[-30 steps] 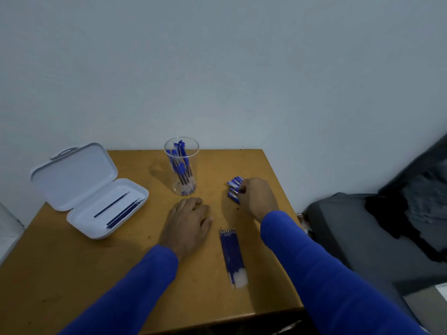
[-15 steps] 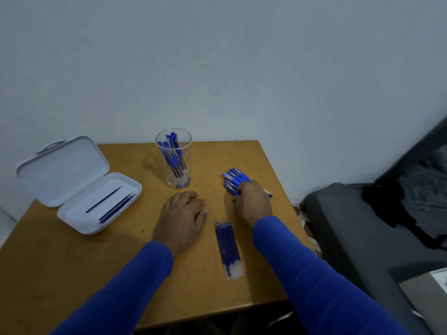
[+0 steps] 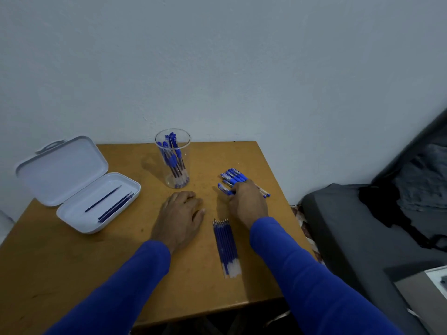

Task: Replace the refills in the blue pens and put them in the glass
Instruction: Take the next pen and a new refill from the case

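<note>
1. Nearest us lies the row of fresh refills (image 3: 227,247), side by side on the table (image 3: 72,274) between our two sleeves, touched by neither hand. We judge that a careless sweep of the right forearm could scatter them or roll them toward the near edge.
2. Our left hand (image 3: 180,213) rests palm down on the wood, fingers loosely bent, holding nothing.
3. Our right hand (image 3: 248,201) lies over the pile of blue pens (image 3: 232,178), fingers curled down among them. We cannot tell whether one pen is yet pinched. Pulling one out could drag its neighbours toward the right edge, which is near.
4. To the left, the open white case (image 3: 79,184) holds a few dark refills (image 3: 113,205); mixing these with the new ones would be a likely slip.
5. Farthest, the glass (image 3: 173,160) stands upright near the wall with several pens already inside. It is tall and could tip if knocked.
</note>
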A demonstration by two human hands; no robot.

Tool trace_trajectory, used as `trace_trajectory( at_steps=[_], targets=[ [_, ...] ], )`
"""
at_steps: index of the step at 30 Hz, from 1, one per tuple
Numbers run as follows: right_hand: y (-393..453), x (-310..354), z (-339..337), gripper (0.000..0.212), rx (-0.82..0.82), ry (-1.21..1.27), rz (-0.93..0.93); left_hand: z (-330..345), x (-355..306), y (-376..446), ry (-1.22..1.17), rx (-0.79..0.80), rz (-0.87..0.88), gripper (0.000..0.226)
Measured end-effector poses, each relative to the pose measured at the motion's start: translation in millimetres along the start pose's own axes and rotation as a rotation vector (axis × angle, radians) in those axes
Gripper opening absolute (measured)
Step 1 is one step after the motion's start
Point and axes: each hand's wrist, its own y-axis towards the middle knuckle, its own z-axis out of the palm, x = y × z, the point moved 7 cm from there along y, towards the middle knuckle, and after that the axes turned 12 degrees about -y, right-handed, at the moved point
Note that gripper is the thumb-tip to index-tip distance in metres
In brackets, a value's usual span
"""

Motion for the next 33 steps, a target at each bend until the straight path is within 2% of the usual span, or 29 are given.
trace_trajectory(
  at_steps=[6,8,12,14,16,19,25,28,33],
  targets=[
    [-26.7,29.3,-36.1,0.021,-0.049,0.242,-0.063,-18.1,-2.2,-17.6,-0.246,-0.09,-0.013,0.035],
    [-40.2,44.5,-43.5,0.03,-0.075,0.407,-0.111,-27.0,-1.9,-29.5,-0.332,-0.111,-0.019,0.033],
    [-60.9,80.4,-44.5,0.056,0.012,0.689,-0.209,-47.6,3.9,-54.2,-0.499,-0.122,-0.076,0.032],
    [-69.2,96.2,-36.5,0.052,0.123,0.867,-0.195,-58.2,7.1,-67.0,-0.601,-0.142,-0.114,0.025],
    [-80.9,110.0,-28.0,0.04,0.233,1.028,-0.172,-66.8,11.7,-78.4,-0.699,-0.157,-0.151,0.02],
    [-97.6,122.7,-18.6,0.023,0.319,1.152,-0.144,-72.5,26.2,-92.0,-0.807,-0.149,-0.237,0.024],
    [-126.3,131.4,8.8,0.017,0.471,1.273,-0.115,-82.7,44.0,-114.0,-0.752,-0.151,-0.308,0.02],
    [-139.7,129.0,16.6,0.025,0.534,1.344,-0.077,-85.6,43.6,-121.5,-0.7,-0.129,-0.296,0.017],
    [-152.8,123.4,22.0,0.033,0.528,1.344,-0.063,-86.1,40.3,-130.6,-0.671,-0.114,-0.297,0.01]
  ],
)
